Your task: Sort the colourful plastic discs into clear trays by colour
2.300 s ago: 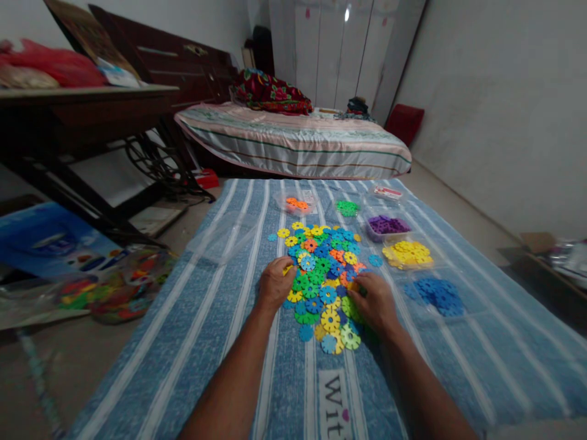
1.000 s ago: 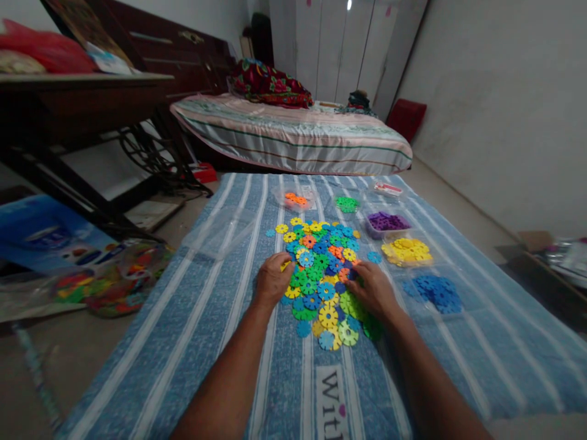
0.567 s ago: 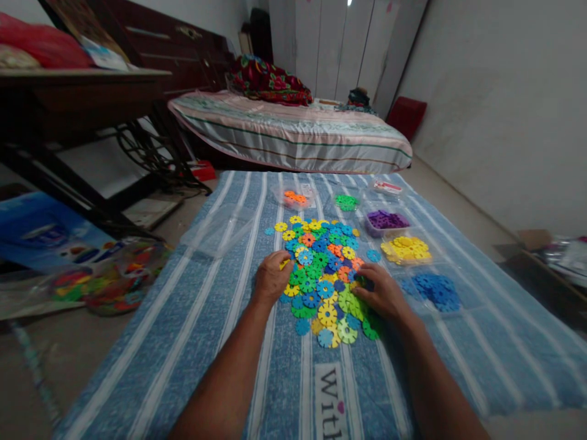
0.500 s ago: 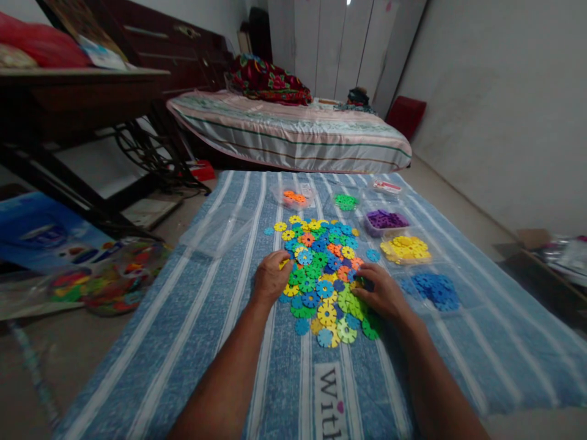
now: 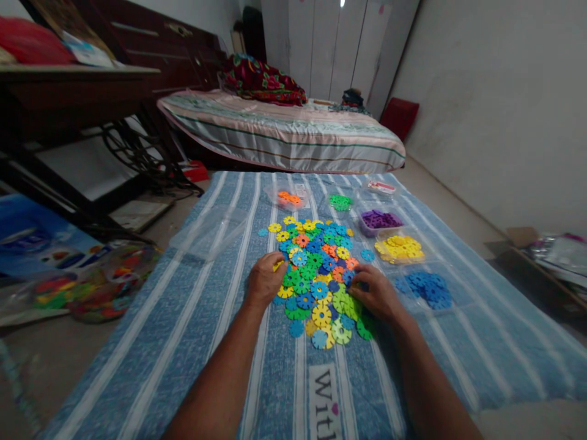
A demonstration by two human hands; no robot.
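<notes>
A loose pile of flower-shaped plastic discs (image 5: 314,261) in blue, green, yellow and orange lies on a striped cloth. My left hand (image 5: 267,279) is at the pile's left edge, its thumb and fingers closed on a yellow disc (image 5: 277,265). At the right edge, beside light green discs (image 5: 345,304), my right hand (image 5: 375,293) has its fingers curled inward. Its fingertips touch the pile, and what they grip is too small to make out. Sorted discs sit in clear boxes to the right: yellow discs (image 5: 400,248), blue discs (image 5: 430,289) and purple discs (image 5: 380,219).
Orange discs (image 5: 290,198) and green discs (image 5: 340,202) sit in boxes behind the pile. A clear plastic lid or tray (image 5: 213,232) rests on the left of the striped cloth (image 5: 183,318). Beyond stand a bed (image 5: 284,131) and a sewing machine table (image 5: 77,76).
The whole view has shifted slightly, moving the scene left in the picture. My right fingers have drawn in a little at the pile; my left hand keeps its hold on the yellow disc.
</notes>
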